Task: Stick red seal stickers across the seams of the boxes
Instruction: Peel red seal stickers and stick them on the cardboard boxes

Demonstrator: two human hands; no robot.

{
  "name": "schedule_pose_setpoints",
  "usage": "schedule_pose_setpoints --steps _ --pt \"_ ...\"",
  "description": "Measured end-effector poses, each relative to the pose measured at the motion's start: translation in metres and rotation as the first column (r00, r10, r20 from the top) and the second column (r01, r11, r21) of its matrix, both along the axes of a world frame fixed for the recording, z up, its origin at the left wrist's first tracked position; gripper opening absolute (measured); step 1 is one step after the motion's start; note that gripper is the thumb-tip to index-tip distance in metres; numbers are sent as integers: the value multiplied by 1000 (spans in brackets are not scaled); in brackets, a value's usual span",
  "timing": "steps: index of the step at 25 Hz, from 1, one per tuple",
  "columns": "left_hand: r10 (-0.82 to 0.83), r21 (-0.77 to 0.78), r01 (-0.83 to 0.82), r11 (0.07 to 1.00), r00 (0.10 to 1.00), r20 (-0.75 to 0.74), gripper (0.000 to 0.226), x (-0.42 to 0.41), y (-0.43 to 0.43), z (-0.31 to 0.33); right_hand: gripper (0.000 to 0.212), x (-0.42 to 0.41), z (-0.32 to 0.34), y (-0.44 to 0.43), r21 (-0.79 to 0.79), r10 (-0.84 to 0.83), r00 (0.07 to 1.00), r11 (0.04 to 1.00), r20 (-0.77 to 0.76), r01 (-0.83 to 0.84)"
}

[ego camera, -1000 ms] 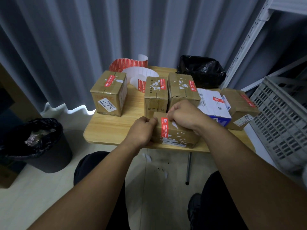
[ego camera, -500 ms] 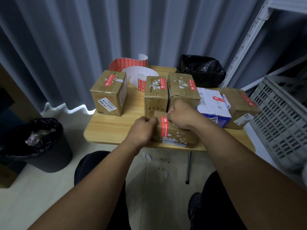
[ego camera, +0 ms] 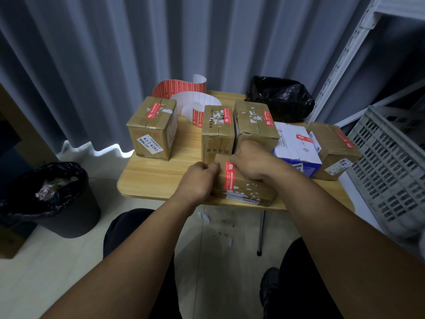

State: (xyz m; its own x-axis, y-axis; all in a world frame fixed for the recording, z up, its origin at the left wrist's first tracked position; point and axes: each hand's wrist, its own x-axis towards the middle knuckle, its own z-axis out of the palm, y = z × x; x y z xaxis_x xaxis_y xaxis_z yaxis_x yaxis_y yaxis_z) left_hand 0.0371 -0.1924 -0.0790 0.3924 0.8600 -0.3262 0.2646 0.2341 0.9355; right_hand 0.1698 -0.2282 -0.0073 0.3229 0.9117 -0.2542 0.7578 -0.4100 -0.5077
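Note:
A low brown box (ego camera: 248, 192) lies at the front edge of the wooden table (ego camera: 156, 178), with a red seal sticker (ego camera: 229, 176) running over its top and down its front. My left hand (ego camera: 197, 183) grips the box's left end with curled fingers. Just right of the sticker, my right hand (ego camera: 253, 162) rests curled on the box's top at its far edge; its fingertips are hidden. Behind stand three sealed brown boxes (ego camera: 151, 130) (ego camera: 217, 132) (ego camera: 255, 125). A curled roll of red stickers (ego camera: 179, 87) lies at the back.
A white-and-blue box (ego camera: 294, 143) and another brown box (ego camera: 331, 146), both with red seals, sit at the right. A black bag (ego camera: 280, 97) is at the back right. A black bin (ego camera: 50, 199) stands on the floor at left, a grey crate (ego camera: 391, 162) at right.
My right hand has slid a little farther back along the box top, covering the white patch beside the sticker. My left hand stays at the box's left end.

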Motion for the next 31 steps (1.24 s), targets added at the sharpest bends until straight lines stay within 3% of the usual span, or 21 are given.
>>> schedule_pose_setpoints --steps 2,5,9,16,22,28,31 --pt "-3 5 3 1000 1000 -6 40 0 0 0 27 5 5 -6 28 -85 990 996 -114 89" --pt "2 14 -1 1000 1000 -4 41 1 0 -1 18 8 10 -10 26 -139 974 989 -178 146" --pt "14 9 -14 1000 1000 -5 42 1 0 -1 6 3 7 -6 16 -111 984 993 -138 115" --pt "12 9 -11 1000 1000 -7 42 1 0 -1 24 -2 9 0 -52 -23 1000 998 -18 22" --pt "7 29 -6 1000 1000 -15 42 1 0 -1 32 -1 7 -4 -36 25 999 999 -45 -27" --pt "1 30 -1 1000 1000 -6 42 0 0 -1 6 12 2 -10 85 -56 972 993 -228 77" --pt "5 28 -4 1000 1000 -5 41 1 0 -2 6 11 -7 -13 153 -5 978 988 -206 37"
